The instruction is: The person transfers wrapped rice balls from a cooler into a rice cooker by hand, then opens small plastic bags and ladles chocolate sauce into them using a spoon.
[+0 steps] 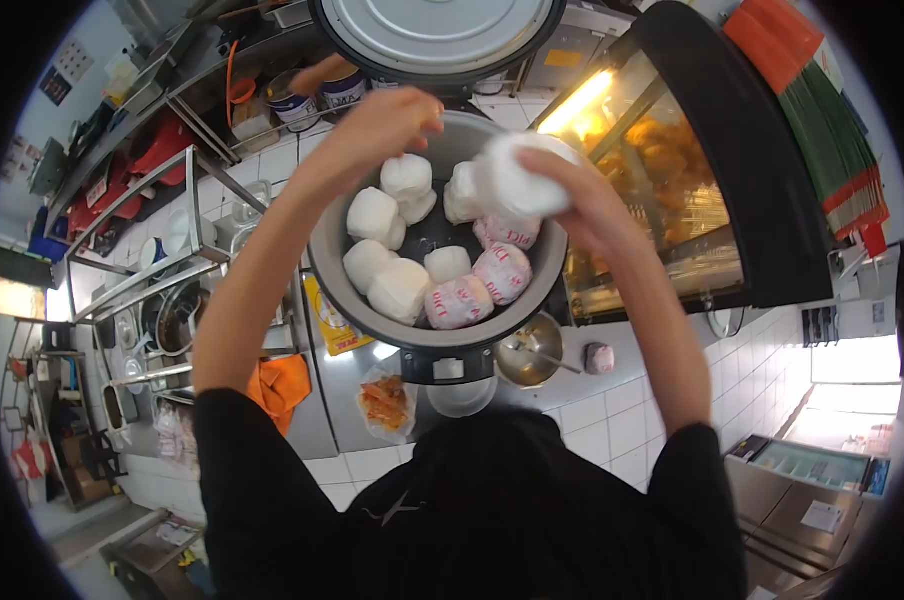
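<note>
My right hand (578, 192) grips a white paper-wrapped bundle (527, 175), blurred by motion, over the right side of a large round pot (324, 262). Above the pot's far left rim is my left hand (404, 122), its fingers loosely bent and nothing seen in them. Around the inside wall of the pot sit several wrapped bundles. Some are plain white, like the bundle (399, 290) near the front left. Others carry red print that seems to read "RICE", like the printed bundle (459, 302) at the front. The pot's dark bottom shows in the middle.
The pot's lid (437, 35) stands raised behind it. To the right is a lit glass display case (662, 190). A metal bowl (529, 352) with a spoon, a small wrapped piece (599, 358), a bag of orange food (384, 402) and an orange cloth (280, 388) lie nearby. Metal racks (197, 215) stand left.
</note>
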`<state>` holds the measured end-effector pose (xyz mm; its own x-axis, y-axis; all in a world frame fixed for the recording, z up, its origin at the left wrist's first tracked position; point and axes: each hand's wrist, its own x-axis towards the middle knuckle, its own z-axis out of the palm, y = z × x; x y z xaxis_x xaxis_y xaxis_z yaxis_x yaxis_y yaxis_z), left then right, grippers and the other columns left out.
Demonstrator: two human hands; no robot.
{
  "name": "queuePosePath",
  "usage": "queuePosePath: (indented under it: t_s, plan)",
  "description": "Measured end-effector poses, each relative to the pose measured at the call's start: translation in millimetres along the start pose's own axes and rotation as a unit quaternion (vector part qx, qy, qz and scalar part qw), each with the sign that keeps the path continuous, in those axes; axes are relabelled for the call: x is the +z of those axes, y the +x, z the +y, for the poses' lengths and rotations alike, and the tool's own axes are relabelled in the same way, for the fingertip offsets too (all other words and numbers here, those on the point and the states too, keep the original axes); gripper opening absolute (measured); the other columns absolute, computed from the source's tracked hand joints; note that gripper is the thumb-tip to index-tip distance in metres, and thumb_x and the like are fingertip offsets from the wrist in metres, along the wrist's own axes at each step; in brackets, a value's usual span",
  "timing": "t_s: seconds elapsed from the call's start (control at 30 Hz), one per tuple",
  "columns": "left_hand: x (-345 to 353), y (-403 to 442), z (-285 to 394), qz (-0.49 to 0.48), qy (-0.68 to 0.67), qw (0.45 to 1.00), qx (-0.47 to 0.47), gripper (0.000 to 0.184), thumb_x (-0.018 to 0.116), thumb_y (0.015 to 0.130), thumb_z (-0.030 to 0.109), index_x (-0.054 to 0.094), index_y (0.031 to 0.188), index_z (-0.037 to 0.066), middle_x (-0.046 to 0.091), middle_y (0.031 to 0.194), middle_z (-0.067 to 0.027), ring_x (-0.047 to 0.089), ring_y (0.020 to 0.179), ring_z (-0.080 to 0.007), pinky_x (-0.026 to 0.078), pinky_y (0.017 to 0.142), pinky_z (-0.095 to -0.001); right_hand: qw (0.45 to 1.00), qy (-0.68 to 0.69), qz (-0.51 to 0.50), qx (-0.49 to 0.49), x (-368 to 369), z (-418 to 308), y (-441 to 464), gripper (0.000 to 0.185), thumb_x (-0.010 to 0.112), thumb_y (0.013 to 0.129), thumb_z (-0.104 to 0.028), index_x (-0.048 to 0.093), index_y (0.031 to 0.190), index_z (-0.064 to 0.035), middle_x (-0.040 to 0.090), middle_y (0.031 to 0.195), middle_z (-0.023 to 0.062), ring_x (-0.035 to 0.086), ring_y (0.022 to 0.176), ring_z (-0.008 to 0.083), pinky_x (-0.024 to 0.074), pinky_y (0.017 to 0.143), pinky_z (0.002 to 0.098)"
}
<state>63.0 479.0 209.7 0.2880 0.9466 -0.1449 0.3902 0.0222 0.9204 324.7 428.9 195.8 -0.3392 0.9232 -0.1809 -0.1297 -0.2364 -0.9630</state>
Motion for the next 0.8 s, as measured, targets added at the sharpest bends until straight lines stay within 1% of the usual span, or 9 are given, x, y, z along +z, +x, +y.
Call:
queuePosePath:
  t_s: [0.07, 0.2, 0.23, 0.3, 0.43, 0.6, 0.63, 0.73, 0.8]
  plan:
    - [-16.3, -46.3, 19.1, 0.039, -0.034, 0.995, 0.087, 0.039, 0.052, 0.1, 0.036, 0.065, 0.123, 0.007, 0.071, 0.117, -0.0083, 0.068, 0.104, -0.018, 0.049, 0.088, -0.0325, 0.991, -0.013, -0.063, 0.116, 15.5, 26.5, 61.9, 0.046, 0.078, 0.087, -0.036, 0.065, 0.121, -0.0082, 0.07, 0.106, 0.0053, 0.068, 0.091, 0.016, 0.0541, 0.077, 0.0319]
    - [-33.9, -129.8, 12.4, 0.071, -0.072, 0.982, 0.158, 0.037, 0.053, 0.101, 0.033, 0.065, 0.118, 0.003, 0.072, 0.113, -0.0096, 0.067, 0.102, -0.0165, 0.047, 0.089, -0.0317, 0.964, -0.075, -0.142, 0.211, 38.4, 106.3, 126.1, 0.058, 0.078, 0.084, -0.042, 0.06, 0.13, -0.0114, 0.07, 0.107, 0.0041, 0.066, 0.093, 0.0157, 0.0502, 0.07, 0.032]
    - [-35.1, -150.6, 4.7, 0.073, -0.086, 0.982, 0.151, 0.035, 0.053, 0.101, 0.03, 0.066, 0.116, 0.002, 0.072, 0.111, -0.0092, 0.066, 0.101, -0.0159, 0.046, 0.09, -0.0311, 0.948, -0.177, -0.13, 0.23, 35.8, 120.8, 136.0, 0.063, 0.079, 0.082, -0.043, 0.058, 0.133, -0.0117, 0.068, 0.11, 0.0054, 0.066, 0.097, 0.0168, 0.0517, 0.071, 0.0348]
    - [-37.5, -190.9, -12.5, 0.08, -0.085, 0.985, 0.129, 0.035, 0.053, 0.1, 0.029, 0.066, 0.111, -0.002, 0.072, 0.108, -0.012, 0.066, 0.101, -0.0178, 0.046, 0.09, -0.0314, 0.951, -0.18, -0.124, 0.22, 36.5, 142.9, 142.0, 0.063, 0.079, 0.081, -0.044, 0.059, 0.132, -0.0116, 0.068, 0.113, 0.0067, 0.066, 0.099, 0.0176, 0.0527, 0.075, 0.0354]
    - [-11.7, -252.0, -50.0, 0.177, -0.247, 0.942, 0.144, 0.037, 0.054, 0.097, 0.026, 0.064, 0.104, -0.009, 0.07, 0.102, -0.0231, 0.066, 0.1, -0.0267, 0.048, 0.091, -0.0363, 0.948, -0.199, -0.135, 0.207, 33.7, 143.2, 130.1, 0.066, 0.081, 0.083, -0.035, 0.055, 0.136, -0.0054, 0.064, 0.122, 0.008, 0.065, 0.107, 0.019, 0.0539, 0.088, 0.0349]
    - [16.0, -264.5, -92.4, 0.117, -0.346, 0.921, 0.132, 0.035, 0.055, 0.098, 0.024, 0.061, 0.108, -0.009, 0.069, 0.104, -0.0245, 0.066, 0.101, -0.0282, 0.048, 0.094, -0.0399, 0.934, -0.289, -0.046, 0.203, 45.3, 147.7, 106.1, 0.07, 0.084, 0.081, -0.035, 0.055, 0.132, 0.0026, 0.064, 0.122, 0.0148, 0.064, 0.109, 0.0224, 0.0521, 0.094, 0.0359]
    - [20.0, -263.2, -95.3, 0.109, -0.358, 0.919, 0.127, 0.035, 0.055, 0.098, 0.024, 0.061, 0.109, -0.009, 0.068, 0.106, -0.024, 0.066, 0.102, -0.028, 0.048, 0.095, -0.0404, 0.942, -0.269, -0.016, 0.198, 43.3, 161.9, 113.5, 0.089, 0.087, 0.076, -0.039, 0.046, 0.137, 0.0126, 0.062, 0.126, 0.0207, 0.063, 0.114, 0.0295, 0.0518, 0.097, 0.0394]
    - [25.9, -259.5, -102.9, 0.091, -0.351, 0.926, 0.105, 0.031, 0.054, 0.1, 0.02, 0.06, 0.112, -0.008, 0.067, 0.112, -0.023, 0.064, 0.106, -0.0276, 0.047, 0.098, -0.0413, 0.948, -0.2, -0.05, 0.244, 48.9, 172.6, 122.3, 0.091, 0.087, 0.076, -0.037, 0.044, 0.137, 0.0141, 0.06, 0.128, 0.0227, 0.061, 0.117, 0.0291, 0.0498, 0.1, 0.0382]
    - [26.5, -261.9, -103.8, 0.075, -0.359, 0.923, 0.113, 0.03, 0.054, 0.1, 0.019, 0.06, 0.114, -0.007, 0.067, 0.114, -0.0223, 0.064, 0.107, -0.0273, 0.046, 0.099, -0.0411, 0.945, -0.158, -0.068, 0.278, 48.2, 179.1, 120.8, 0.077, 0.085, 0.078, -0.03, 0.051, 0.134, 0.0106, 0.063, 0.127, 0.0195, 0.061, 0.116, 0.0265, 0.049, 0.101, 0.0378]
